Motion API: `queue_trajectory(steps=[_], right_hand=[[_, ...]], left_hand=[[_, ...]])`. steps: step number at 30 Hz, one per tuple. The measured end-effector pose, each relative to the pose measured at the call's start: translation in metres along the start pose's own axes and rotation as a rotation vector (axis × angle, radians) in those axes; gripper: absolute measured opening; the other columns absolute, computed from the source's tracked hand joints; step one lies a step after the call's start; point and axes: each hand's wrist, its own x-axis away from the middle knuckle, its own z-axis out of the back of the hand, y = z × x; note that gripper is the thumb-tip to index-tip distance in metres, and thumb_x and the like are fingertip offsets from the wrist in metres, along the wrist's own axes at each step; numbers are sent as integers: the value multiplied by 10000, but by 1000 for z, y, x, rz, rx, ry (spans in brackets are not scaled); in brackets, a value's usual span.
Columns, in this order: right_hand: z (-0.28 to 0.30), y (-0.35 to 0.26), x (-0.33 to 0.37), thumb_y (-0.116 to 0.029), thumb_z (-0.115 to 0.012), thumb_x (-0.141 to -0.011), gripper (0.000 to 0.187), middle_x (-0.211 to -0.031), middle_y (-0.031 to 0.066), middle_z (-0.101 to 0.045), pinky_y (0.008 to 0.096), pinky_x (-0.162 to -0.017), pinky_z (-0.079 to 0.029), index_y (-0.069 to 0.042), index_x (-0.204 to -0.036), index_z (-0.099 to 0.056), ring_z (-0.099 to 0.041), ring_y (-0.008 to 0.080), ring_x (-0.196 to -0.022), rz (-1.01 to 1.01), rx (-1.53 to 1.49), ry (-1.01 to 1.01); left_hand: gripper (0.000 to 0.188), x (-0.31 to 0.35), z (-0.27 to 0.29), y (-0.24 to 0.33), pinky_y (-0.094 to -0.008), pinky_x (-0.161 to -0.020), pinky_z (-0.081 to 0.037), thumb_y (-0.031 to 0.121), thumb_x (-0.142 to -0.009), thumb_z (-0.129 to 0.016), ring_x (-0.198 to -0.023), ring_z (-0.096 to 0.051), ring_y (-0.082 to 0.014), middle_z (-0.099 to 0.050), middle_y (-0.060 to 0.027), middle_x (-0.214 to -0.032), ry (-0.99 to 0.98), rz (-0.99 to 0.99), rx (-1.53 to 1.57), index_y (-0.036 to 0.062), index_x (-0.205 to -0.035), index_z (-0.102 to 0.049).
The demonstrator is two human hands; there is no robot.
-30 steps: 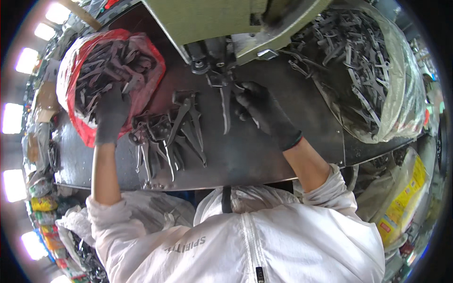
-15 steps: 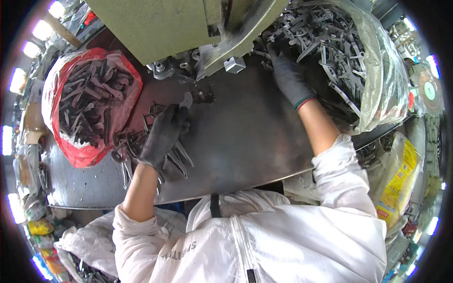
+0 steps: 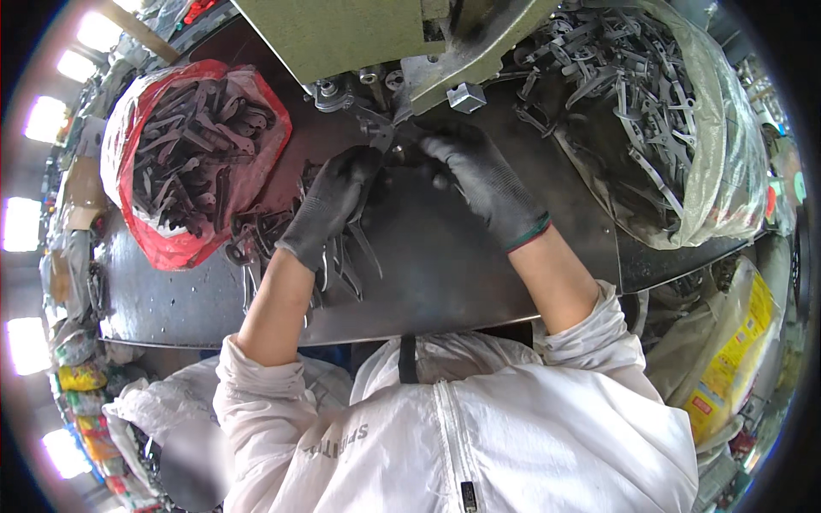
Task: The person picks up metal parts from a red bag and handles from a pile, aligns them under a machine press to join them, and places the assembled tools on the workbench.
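My left hand [image 3: 338, 197], in a dark grey work glove, is closed on a flat grey metal lever piece [image 3: 382, 137] that sticks up past its fingertips. Opposite it, my gloved right hand [image 3: 487, 179] has its fingers bent in toward the same spot, just below the head of a green machine [image 3: 333, 38]. What the right fingers hold is dark and blurred, so I cannot make it out. Under and beside my left wrist lies a pile of joined metal parts with curved handles [image 3: 346, 278].
A red-rimmed bag [image 3: 141, 235] of loose metal levers stands at the left. At the right, a pale woven bag [image 3: 727, 137] holds many grey metal parts. A small shiny metal block [image 3: 466, 97] projects from the machine. The metal tabletop [image 3: 445, 286] ends close to my body.
My right hand has come out of the right-hand bag and swung left to the machine. My left hand has moved up and right with the lever piece, beside it. The whole view has shifted slightly.
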Motion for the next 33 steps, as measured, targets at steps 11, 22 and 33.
queue_trajectory(steps=[11, 22, 33], right_hand=[[-18, 19, -20, -160, -684, -937, 403, -1034, 64, -736, 272, -688, -522, -5, -1306, -641, -656, 92, -837, 121, 305, 42], [-30, 13, -13, -176, -684, -960, 401, -1004, 59, -721, 249, -609, -491, -2, -1318, -637, -613, 71, -740, 44, 181, 89], [-28, 21, -18, -194, -682, -967, 390, -975, 51, -732, 270, -690, -524, 8, -1299, -657, -632, 87, -798, 108, 243, 79]], left_hand=[[397, -12, 16, -3, -286, -727, -553, 266, -1088, -476, -828, -664, -137, -713, -76, -1043, -163, -65, 73, -21, -1315, -629], [414, -26, 24, -18, -302, -840, -574, 256, -1084, -474, -944, -685, -156, -719, -109, -1119, -130, 4, -185, -52, -1325, -611], [607, -56, 36, -119, -328, -776, -602, 477, -1044, -606, -935, -692, -169, -709, -104, -1155, -107, -311, -30, -32, -1372, -565]])
